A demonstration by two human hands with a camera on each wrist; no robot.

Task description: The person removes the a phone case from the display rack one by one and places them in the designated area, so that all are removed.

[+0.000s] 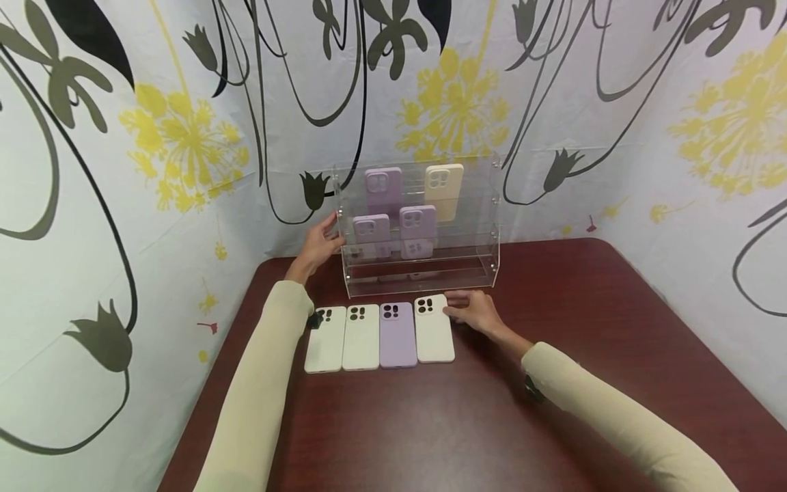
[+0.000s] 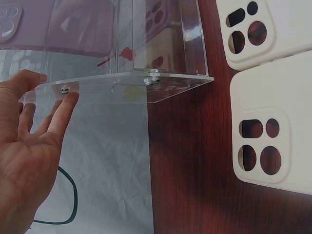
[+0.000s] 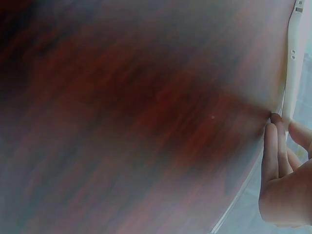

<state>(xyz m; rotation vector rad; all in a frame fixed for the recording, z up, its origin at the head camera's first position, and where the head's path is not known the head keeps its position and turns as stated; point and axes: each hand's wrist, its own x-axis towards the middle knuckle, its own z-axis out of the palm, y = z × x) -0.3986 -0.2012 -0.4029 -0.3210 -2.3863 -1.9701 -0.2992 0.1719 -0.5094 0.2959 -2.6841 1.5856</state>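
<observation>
My left hand (image 1: 316, 246) grips the left side panel of a clear acrylic display stand (image 1: 424, 285). In the left wrist view its thumb lies on one face of the panel, with the fingers on the other. On the table, my right hand (image 1: 476, 311) pinches the upper right corner of a white phone case (image 1: 435, 335), which lies slightly turned at the right end of a row. Beside it are a purple phone case (image 1: 397, 335) and two more white cases, one in the middle left (image 1: 361, 342) and one at the left end (image 1: 326, 348).
Two purple cases stand on the stand's lower tier, the left one (image 1: 371, 225) and the right one (image 1: 418, 222). Behind them, higher up, are another purple case (image 1: 384, 184) and a cream case (image 1: 444, 184). A flower-patterned cloth (image 1: 553, 102) hangs behind the dark red table (image 1: 381, 437).
</observation>
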